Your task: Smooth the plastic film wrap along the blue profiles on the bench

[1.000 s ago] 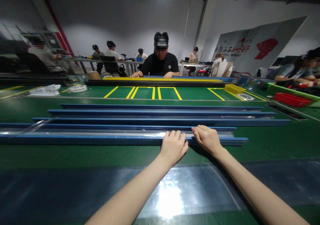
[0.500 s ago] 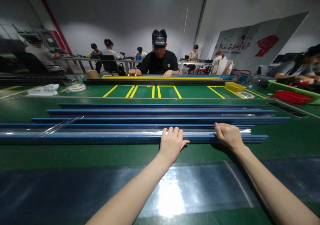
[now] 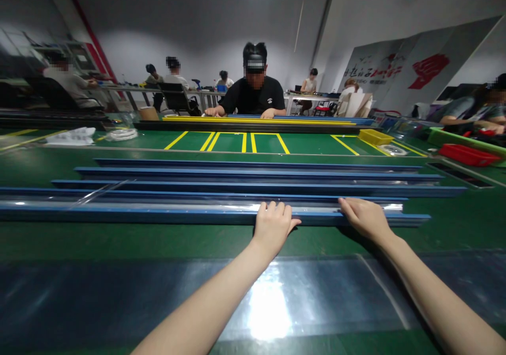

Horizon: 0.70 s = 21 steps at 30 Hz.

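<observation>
Across the bench in front of me lies a long blue channel-shaped rail, with shiny clear plastic film along its hollow. My left hand is closed over the near edge of this rail, fingers bent into the channel and thumb out to the right. Farther right, my right hand rests over the same rail near its right end, its fingers curled in. What those fingers grip, if anything, is hidden beneath the hand. A loose strip of clear film slants across the rails on the left.
Several more blue rails lie parallel beyond. A wide clear sheet covers the green bench nearest me. Opposite, a co-worker handles yellow and black rails. A yellow tray and a red tray stand at right.
The view has shifted slightly. My right hand has turned a little, its back now flatter over the rail. My left hand keeps its place on the rail.
</observation>
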Available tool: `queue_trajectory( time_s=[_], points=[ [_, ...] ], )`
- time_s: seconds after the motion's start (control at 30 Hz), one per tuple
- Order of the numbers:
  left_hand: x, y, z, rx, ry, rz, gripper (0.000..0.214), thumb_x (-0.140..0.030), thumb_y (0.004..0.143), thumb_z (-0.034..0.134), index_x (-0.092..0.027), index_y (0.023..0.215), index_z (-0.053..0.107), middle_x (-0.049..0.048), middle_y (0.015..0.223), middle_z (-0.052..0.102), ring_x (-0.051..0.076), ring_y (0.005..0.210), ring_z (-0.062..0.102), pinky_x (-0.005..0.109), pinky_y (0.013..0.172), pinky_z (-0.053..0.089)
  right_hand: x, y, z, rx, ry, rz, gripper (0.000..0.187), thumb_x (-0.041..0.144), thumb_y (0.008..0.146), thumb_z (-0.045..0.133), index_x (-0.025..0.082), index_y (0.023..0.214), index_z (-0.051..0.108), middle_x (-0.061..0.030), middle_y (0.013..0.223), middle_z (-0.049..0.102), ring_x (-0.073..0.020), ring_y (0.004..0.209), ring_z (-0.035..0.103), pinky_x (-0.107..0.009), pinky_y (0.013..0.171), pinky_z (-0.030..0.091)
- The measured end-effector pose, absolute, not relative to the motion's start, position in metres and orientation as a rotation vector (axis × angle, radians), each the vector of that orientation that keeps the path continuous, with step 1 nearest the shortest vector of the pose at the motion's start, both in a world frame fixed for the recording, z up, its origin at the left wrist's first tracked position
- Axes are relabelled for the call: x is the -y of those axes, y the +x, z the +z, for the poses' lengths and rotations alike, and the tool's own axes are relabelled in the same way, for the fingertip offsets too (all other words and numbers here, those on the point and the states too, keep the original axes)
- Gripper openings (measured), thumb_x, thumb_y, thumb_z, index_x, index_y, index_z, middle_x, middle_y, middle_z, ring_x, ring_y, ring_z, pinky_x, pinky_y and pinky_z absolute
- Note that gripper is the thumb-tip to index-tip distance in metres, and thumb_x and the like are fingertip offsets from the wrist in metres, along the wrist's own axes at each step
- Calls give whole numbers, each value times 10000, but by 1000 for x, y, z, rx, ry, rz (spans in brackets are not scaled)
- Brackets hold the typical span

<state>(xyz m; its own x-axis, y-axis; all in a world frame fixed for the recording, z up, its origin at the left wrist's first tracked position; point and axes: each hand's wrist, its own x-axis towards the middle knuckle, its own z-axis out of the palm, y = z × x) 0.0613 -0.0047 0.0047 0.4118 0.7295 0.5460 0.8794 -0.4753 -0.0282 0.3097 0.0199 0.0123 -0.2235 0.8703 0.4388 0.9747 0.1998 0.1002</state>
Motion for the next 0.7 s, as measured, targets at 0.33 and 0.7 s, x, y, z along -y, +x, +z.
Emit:
queue_trajectory(
  time_s=[0.33, 0.7],
  points=[
    [5, 61, 6, 1415, -2368, -666, 310, -469, 763, 546, -160, 740, 559, 35, 702, 615, 198, 703, 541, 328, 653, 309, -16, 309, 15, 2341, -1620, -466, 426, 385, 886, 261, 223, 760, 635, -30, 816, 669, -154, 726, 591, -230, 561, 353],
    [4, 61, 8, 1448, -2390, -657, 326, -483, 773, 522, -165, 718, 564, 36, 694, 629, 199, 693, 552, 325, 646, 300, -15, 308, 15, 2343, -1610, -449, 406, 391, 893, 261, 232, 826, 629, -27, 866, 669, -157, 750, 598, -235, 575, 363]
  ],
)
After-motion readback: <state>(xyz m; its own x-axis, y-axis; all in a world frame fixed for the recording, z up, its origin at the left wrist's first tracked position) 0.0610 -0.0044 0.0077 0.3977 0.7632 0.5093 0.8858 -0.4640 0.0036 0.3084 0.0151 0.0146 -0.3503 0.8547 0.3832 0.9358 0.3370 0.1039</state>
